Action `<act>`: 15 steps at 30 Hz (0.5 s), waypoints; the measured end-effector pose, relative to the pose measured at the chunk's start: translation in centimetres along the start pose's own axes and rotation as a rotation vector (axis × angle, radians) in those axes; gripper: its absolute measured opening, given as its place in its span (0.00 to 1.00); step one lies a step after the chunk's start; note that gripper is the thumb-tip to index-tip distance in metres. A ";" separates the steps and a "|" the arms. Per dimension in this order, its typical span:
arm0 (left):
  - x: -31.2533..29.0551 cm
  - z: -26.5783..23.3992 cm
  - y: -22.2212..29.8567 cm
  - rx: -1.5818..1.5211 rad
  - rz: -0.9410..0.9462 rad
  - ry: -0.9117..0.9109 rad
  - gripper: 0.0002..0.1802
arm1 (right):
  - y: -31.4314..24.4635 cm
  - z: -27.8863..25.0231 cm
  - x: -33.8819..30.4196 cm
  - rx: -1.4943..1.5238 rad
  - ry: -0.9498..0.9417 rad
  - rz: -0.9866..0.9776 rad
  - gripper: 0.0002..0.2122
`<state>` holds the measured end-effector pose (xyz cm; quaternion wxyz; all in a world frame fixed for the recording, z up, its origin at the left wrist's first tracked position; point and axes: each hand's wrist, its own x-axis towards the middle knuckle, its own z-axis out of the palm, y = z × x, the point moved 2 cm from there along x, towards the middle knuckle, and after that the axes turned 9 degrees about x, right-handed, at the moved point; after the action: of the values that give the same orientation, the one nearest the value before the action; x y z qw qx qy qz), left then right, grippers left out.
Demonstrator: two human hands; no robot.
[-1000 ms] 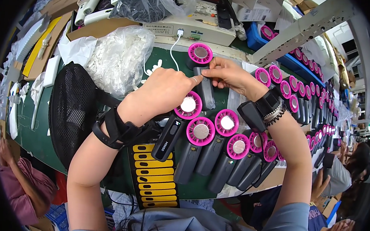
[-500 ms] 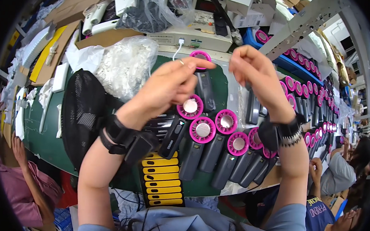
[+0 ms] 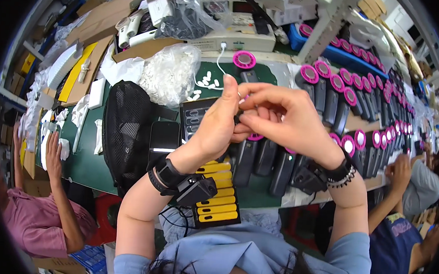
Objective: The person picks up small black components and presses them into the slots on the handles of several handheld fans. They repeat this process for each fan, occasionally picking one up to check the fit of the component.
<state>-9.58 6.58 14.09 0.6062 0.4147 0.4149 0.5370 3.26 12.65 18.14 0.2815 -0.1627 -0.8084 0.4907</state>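
Left hand (image 3: 215, 119) met right hand (image 3: 286, 118); their grip I couldn't tell; one fan (image 3: 244, 61) lay beyond, handle (image 3: 247, 77) nearward, toward the surface's (image 3: 89, 166) far edge.

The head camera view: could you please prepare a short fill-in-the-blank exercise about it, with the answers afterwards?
1. The dark-grey handheld fans have round rims coloured ____.
2. The flat tabletop is coloured ____.
3. The black mesh bag lies to the ____ of the bare left hand.
4. Above the bare right hand's elbow, the short sleeve is ____.

Answers: pink; green; left; blue.
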 end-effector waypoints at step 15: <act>-3.1 3.8 -6.4 -0.238 -0.273 -0.300 0.20 | 2.4 0.2 -12.3 -0.481 0.253 -0.646 0.11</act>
<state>-4.24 2.74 9.41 0.7726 0.3556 0.3063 0.4275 12.80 6.97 12.29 0.4719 -0.0213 -0.8684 0.1505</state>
